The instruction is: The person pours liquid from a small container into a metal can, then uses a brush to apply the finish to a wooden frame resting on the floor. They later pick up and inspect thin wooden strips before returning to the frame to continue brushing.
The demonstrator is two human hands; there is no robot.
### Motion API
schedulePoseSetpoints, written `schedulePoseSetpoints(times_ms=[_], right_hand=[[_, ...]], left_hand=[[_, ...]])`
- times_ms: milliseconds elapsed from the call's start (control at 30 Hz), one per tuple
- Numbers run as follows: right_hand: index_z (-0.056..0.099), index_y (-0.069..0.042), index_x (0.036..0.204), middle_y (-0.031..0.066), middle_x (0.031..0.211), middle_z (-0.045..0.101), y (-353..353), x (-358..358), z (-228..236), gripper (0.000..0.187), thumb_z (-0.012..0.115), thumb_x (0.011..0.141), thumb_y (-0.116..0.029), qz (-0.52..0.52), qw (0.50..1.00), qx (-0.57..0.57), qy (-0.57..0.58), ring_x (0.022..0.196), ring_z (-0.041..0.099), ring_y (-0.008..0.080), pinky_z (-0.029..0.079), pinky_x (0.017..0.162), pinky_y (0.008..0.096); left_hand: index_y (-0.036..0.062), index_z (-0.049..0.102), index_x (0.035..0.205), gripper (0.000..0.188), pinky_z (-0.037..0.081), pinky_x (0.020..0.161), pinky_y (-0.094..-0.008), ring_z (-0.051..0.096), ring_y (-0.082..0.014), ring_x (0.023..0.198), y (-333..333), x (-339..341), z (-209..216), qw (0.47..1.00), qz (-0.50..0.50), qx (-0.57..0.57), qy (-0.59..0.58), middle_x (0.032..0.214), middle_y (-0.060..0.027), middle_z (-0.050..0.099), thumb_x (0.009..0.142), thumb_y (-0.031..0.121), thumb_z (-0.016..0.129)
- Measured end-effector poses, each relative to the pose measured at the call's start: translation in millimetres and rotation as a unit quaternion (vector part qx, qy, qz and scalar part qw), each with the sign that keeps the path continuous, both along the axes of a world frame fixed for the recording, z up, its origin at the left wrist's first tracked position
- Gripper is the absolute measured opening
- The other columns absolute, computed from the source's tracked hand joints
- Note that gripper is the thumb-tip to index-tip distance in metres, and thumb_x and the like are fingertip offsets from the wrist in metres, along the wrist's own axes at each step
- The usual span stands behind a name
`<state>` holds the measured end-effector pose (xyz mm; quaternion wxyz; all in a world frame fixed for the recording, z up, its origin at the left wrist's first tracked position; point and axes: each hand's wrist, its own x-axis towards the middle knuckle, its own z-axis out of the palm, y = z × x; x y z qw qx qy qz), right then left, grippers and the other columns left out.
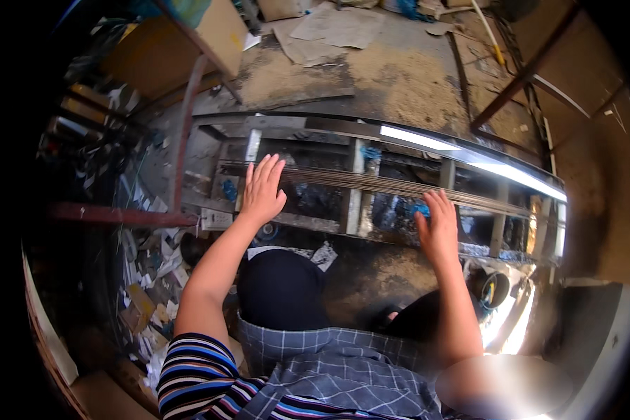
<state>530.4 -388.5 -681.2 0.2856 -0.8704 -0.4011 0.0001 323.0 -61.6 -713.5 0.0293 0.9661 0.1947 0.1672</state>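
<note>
A bundle of long thin rods (378, 183) lies crosswise over the slats of a low metal frame (322, 126). My left hand (262, 189) rests at the left part of the bundle, fingers stretched out and palm down. Farther right, my right hand (439, 227) has its fingers extended at the near side of the rods, the thumb apart. Both hands look flat against or just above the rods; whether they press on them I cannot tell. Neither hand is wrapped around anything.
Paper and card scraps (150, 294) litter the floor at left, beside a dark red metal bar (126, 214). Cardboard sheets (336, 26) lie beyond the frame. A round dark container (495, 288) stands near its right end, and a brown upright panel (598, 203) borders the right side.
</note>
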Motion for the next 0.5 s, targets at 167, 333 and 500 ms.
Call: schedulePoseSetpoints(times_ms=[167, 333, 500], right_hand=[[0.031, 0.001, 0.139, 0.0209, 0.145, 0.030, 15.2, -6.0, -14.6, 0.066, 0.059, 0.087, -0.028, 0.007, 0.990, -0.138, -0.020, 0.138, 0.021, 0.0353, 0.019, 0.111, 0.0486], [0.028, 0.000, 0.141, 0.0195, 0.148, 0.025, 29.4, -1.7, -32.7, 0.073, 0.056, 0.087, -0.040, 0.021, 0.984, -0.170, -0.038, 0.141, 0.016, 0.0320, 0.014, 0.113, 0.0475], [0.026, 0.001, 0.142, 0.0197, 0.150, 0.022, 39.4, 0.0, -36.3, 0.077, 0.053, 0.087, -0.046, 0.010, 0.981, -0.191, -0.037, 0.141, 0.014, 0.0312, 0.013, 0.113, 0.0478]], left_hand=[[0.0044, 0.049, 0.104, 0.046, 0.029, 0.098, -0.0443, 0.045, -0.0329, 0.111, 6.7, -46.7, -12.6, 0.944, 0.325, -0.059, -0.011, 0.111, -0.0134, 0.051, 0.065, 0.020, 0.067], [0.0015, 0.059, 0.108, 0.058, 0.025, 0.100, -0.0437, 0.049, -0.0287, 0.116, 30.5, -48.9, -10.6, 0.876, 0.401, -0.157, 0.217, 0.111, -0.0190, 0.062, 0.070, 0.044, 0.064], [0.0049, 0.063, 0.098, 0.040, 0.029, 0.095, -0.0411, 0.061, -0.0289, 0.098, 37.7, -36.3, -16.6, 0.883, 0.370, -0.172, 0.232, 0.093, -0.0149, 0.068, 0.070, 0.034, 0.065]])
